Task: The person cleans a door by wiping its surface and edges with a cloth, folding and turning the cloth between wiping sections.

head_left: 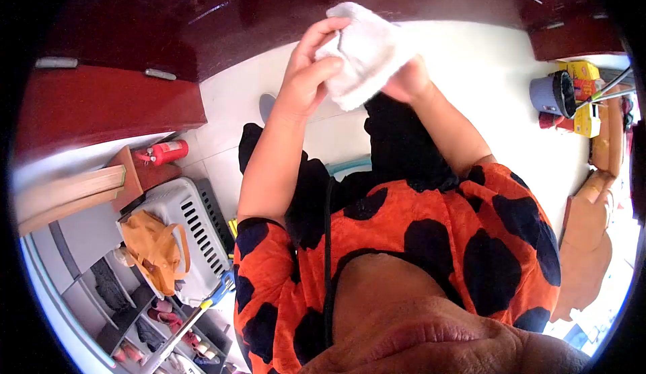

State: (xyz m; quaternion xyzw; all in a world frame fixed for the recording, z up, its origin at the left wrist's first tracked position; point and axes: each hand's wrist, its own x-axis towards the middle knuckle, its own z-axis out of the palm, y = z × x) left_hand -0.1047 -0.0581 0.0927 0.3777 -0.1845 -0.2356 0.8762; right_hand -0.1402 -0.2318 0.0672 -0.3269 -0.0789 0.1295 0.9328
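Observation:
A white, fluffy cloth [367, 51] is held up in front of me, bunched and partly folded, near the dark red furniture edge. My left hand [313, 68] grips its left side, with the thumb and fingers pinching a fold. On the other side, my right hand [408, 81] holds the cloth from below and behind. Most of the right fingers are hidden by the fabric. Both forearms reach forward over my dark trousers [404, 138].
Dark red furniture [269, 11] spans the far side. At left are a fire extinguisher [168, 152], a grey pet carrier [182, 206], an orange bag [151, 246] and a shoe rack [101, 327]. A bin [548, 95] stands at right beside yellow boxes [587, 120].

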